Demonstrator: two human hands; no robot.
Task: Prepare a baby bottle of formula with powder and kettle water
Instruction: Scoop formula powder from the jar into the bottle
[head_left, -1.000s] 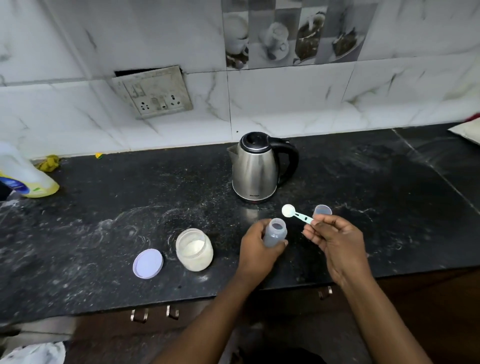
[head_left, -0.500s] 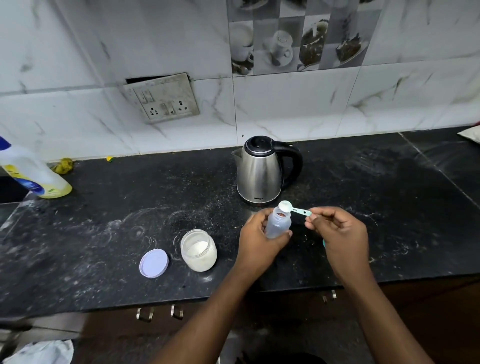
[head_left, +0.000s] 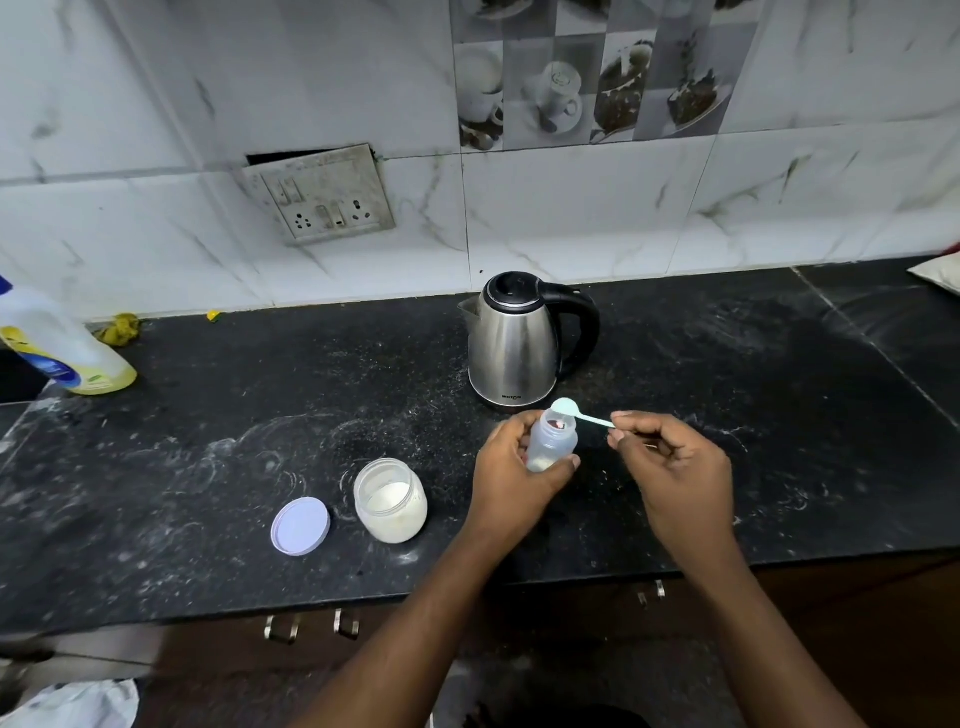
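My left hand (head_left: 511, 473) grips a small translucent baby bottle (head_left: 551, 440), open at the top, with some white powder at its bottom. My right hand (head_left: 670, 467) pinches the handle of a light-blue scoop (head_left: 571, 409) whose bowl is tipped at the bottle's mouth. A steel kettle (head_left: 517, 340) with a black lid and handle stands just behind the bottle. To the left an open jar of white powder (head_left: 390, 500) stands on the black counter (head_left: 234, 441), with its lilac lid (head_left: 300, 526) lying beside it.
A white and yellow plastic bottle (head_left: 57, 345) stands at the far left by the tiled wall. A loose switch plate (head_left: 324, 195) hangs on the wall. Powder dust streaks the counter. Its front edge runs just below my wrists, with drawer handles (head_left: 311, 626) under it.
My right hand has carried the scoop left from beside the bottle to its mouth and tipped the bowl over it. The small cap seen behind my right hand is now hidden.
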